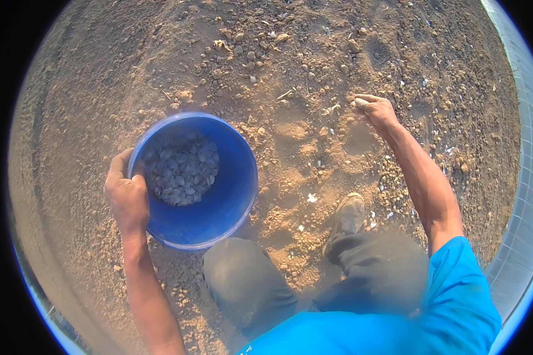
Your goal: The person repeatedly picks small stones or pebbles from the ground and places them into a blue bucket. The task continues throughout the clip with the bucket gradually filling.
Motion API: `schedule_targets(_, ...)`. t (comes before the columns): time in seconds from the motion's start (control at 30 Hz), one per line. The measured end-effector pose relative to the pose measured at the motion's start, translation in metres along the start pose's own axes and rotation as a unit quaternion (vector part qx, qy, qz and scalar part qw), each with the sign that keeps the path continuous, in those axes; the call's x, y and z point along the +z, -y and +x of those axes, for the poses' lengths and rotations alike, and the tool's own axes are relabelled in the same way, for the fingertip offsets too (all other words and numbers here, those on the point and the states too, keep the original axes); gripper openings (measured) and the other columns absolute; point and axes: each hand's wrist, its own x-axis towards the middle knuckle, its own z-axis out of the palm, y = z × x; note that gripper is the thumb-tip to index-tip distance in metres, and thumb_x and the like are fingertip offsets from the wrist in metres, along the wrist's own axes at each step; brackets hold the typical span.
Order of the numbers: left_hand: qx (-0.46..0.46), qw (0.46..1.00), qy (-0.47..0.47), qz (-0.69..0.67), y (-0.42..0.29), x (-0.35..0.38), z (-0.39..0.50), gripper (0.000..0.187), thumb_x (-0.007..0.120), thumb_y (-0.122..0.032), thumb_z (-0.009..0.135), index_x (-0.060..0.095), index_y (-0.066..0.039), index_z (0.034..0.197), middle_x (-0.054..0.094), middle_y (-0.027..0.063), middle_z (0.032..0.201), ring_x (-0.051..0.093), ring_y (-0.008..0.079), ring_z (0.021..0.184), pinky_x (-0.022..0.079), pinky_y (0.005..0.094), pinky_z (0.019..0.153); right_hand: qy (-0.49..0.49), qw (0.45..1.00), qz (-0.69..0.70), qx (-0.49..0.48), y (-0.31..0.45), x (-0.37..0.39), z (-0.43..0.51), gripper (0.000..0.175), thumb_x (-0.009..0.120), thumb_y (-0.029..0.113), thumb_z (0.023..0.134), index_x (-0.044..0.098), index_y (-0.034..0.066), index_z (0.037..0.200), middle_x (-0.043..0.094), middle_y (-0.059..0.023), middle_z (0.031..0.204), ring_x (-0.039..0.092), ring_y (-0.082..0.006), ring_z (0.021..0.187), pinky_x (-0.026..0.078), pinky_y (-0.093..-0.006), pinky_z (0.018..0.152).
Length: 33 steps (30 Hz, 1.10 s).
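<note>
My left hand (pixel 129 191) grips the left rim of a blue plastic bucket (pixel 231 186), thumb outside and fingers over the edge. The bucket leans so its inside faces me, and a heap of pale, whitish cloves or bulb-like pieces (pixel 182 168) lies in it. Out to the right, my right hand (pixel 373 108) is just above the dry soil, with its fingertips drawn together. Whether anything is between those fingertips cannot be told.
Loose brown soil (pixel 293 151) with clods and shallow hollows spreads around me. White flakes (pixel 312 198) are scattered over it. My shoe (pixel 350 213) and bent knees are below. Pale sheeting with a grid pattern (pixel 515 213) curves along the right edge.
</note>
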Motion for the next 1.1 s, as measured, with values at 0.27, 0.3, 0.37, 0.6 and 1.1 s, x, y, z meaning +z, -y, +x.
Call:
schedule_targets(0.27,-0.014,1.0,-0.004,-0.011,-0.011,0.006,-0.001,0.022,0.067,-0.001,0.106,0.073,0.001,0.127,0.079,0.0121,0.117,0.072,0.0216,0.111,0.053,0.036,0.101,-0.027,0.998,-0.027,-0.058,-0.072,-0.003,0.073,0.044,0.079,0.017,0.102,0.069,-0.0016,0.14,0.079,-0.0106,0.117,0.077,-0.0173,0.101,0.061,-0.0311,0.078)
schedule_targets(0.3,-0.007,1.0,-0.003,-0.02,-0.01,0.006,-0.001,0.022,0.067,-0.001,0.106,0.073,0.001,0.127,0.079,0.0119,0.117,0.072,0.0216,0.111,0.053,0.036,0.101,-0.028,0.997,-0.04,-0.064,-0.072,0.0,0.075,0.044,0.079,0.018,0.102,0.069,-0.0013,0.14,0.079,-0.0099,0.117,0.077,-0.0165,0.1,0.061,-0.0312,0.077)
schedule_targets(0.37,-0.007,1.0,-0.006,-0.006,-0.009,0.006,-0.001,0.023,0.067,-0.002,0.106,0.073,0.001,0.128,0.079,0.0114,0.117,0.072,0.0215,0.112,0.053,0.036,0.102,-0.046,0.991,-0.084,-0.091,-0.07,0.005,0.077,0.037,0.079,0.019,0.102,0.074,0.0003,0.133,0.081,-0.0075,0.109,0.076,-0.0131,0.094,0.06,-0.0288,0.07)
schedule_targets(0.6,-0.016,1.0,-0.01,-0.022,-0.002,0.007,-0.002,0.024,0.069,-0.011,0.109,0.073,0.0,0.13,0.078,0.01,0.119,0.07,0.0197,0.113,0.052,0.0349,0.103,-0.161,0.902,-0.307,-0.257,-0.067,0.021,0.065,0.021,0.079,0.018,0.1,0.081,0.007,0.118,0.082,-0.0126,0.094,0.076,-0.017,0.08,0.058,-0.0346,0.071)
schedule_targets(1.1,-0.019,0.999,0.002,-0.05,0.012,0.004,0.001,0.025,0.067,-0.011,0.11,0.072,0.004,0.13,0.075,0.0106,0.122,0.068,0.0187,0.115,0.051,0.0318,0.103,-0.153,0.844,-0.409,-0.312,-0.088,0.042,0.087,0.011,0.071,0.009,0.091,0.066,-0.001,0.09,0.07,-0.0215,0.09,0.07,-0.0425,0.09,0.054,-0.0505,0.081)
